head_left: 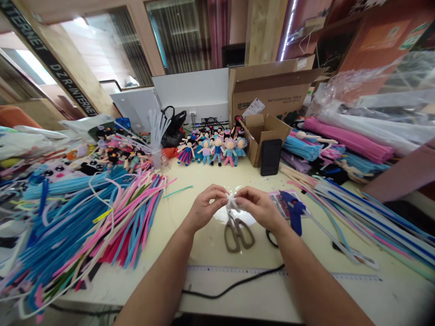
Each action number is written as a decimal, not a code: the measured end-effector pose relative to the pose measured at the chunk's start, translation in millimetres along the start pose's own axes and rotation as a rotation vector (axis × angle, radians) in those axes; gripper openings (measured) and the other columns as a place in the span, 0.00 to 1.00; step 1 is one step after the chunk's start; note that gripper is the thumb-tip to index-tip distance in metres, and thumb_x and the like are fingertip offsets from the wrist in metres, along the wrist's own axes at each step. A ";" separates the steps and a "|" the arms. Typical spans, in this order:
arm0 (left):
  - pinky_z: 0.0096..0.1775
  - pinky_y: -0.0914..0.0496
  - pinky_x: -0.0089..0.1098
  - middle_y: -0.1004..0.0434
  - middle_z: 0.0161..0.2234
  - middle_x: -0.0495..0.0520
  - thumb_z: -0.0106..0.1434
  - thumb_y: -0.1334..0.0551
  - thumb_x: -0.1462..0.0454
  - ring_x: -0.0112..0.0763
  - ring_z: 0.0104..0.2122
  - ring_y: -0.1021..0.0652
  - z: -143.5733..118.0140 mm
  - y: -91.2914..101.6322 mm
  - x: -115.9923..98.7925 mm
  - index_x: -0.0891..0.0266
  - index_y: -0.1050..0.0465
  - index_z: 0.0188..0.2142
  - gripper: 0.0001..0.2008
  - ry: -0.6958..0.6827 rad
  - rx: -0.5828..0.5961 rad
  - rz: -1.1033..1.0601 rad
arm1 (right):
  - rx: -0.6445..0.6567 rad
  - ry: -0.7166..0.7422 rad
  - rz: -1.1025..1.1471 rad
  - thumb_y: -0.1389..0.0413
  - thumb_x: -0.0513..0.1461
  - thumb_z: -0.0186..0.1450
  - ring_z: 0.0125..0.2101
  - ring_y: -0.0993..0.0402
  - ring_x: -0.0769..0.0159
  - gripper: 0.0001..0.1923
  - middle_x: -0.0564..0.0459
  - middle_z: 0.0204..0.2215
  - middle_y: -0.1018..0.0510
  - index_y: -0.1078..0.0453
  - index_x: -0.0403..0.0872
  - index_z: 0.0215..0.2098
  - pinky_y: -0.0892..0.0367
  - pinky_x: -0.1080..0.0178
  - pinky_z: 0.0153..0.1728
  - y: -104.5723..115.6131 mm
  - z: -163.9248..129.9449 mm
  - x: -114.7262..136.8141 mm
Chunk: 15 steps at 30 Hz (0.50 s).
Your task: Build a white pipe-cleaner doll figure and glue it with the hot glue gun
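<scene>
Between my two hands, above the middle of the table, is a small white fuzzy piece (232, 202), bent into several short arms like a bow or star. My left hand (210, 203) pinches its left side between thumb and forefinger. On the opposite side my right hand (255, 204) pinches it the same way. Just below lie scissors (239, 235) with brown-grey handles; the white piece and hands hide part of their blades. To the right of my right hand rests a blue hot glue gun (292, 212) with a whitish stick out of its back.
Bundles of coloured pipe cleaners (81, 217) cover the left side, and long strands (374, 213) lie at right. Small dolls (217, 149) stand at the back beside a cardboard box (263, 136) and a black phone (271, 157). A ruler (224, 270) and black cable (217, 296) lie in front.
</scene>
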<state>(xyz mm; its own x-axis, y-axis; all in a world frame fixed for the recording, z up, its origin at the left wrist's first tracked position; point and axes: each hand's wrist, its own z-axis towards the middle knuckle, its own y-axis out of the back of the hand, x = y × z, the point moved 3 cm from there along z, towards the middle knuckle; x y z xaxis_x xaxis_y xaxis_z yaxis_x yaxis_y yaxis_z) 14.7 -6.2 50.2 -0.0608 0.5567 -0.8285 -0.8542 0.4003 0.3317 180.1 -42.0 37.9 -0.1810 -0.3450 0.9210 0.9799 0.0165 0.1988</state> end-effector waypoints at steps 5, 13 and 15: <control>0.44 0.35 0.33 0.28 0.37 0.56 0.60 0.40 0.63 0.31 0.39 0.27 -0.7 -0.3 2.3 0.63 0.25 0.31 0.06 -0.012 0.030 -0.014 | 0.049 0.006 0.076 0.46 0.40 0.61 0.29 0.29 0.68 0.07 0.53 0.28 0.26 0.29 0.46 0.35 0.34 0.65 0.31 2.5 2.8 -6.0; 0.44 0.35 0.34 0.28 0.37 0.56 0.60 0.39 0.62 0.32 0.40 0.27 0.0 -2.0 1.3 0.62 0.26 0.31 0.06 -0.009 0.053 -0.013 | 0.082 0.156 -0.062 0.44 0.38 0.61 0.32 0.30 0.67 0.04 0.52 0.29 0.26 0.27 0.47 0.32 0.35 0.64 0.33 1.8 1.9 4.3; 0.43 0.35 0.33 0.29 0.36 0.55 0.59 0.38 0.61 0.32 0.40 0.28 0.4 0.0 1.4 0.62 0.26 0.30 0.06 0.002 0.000 0.029 | 0.066 0.127 -0.054 0.44 0.39 0.61 0.30 0.30 0.67 0.04 0.53 0.28 0.25 0.27 0.47 0.31 0.35 0.64 0.32 1.8 1.5 3.0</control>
<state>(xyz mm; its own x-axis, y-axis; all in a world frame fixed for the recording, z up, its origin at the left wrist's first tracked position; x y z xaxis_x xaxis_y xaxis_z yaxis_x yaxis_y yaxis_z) 14.8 -5.2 49.2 -0.0866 0.5669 -0.8192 -0.8522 0.3837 0.3556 181.2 -41.6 41.6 -0.2167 -0.4629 0.8595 0.9607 0.0553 0.2720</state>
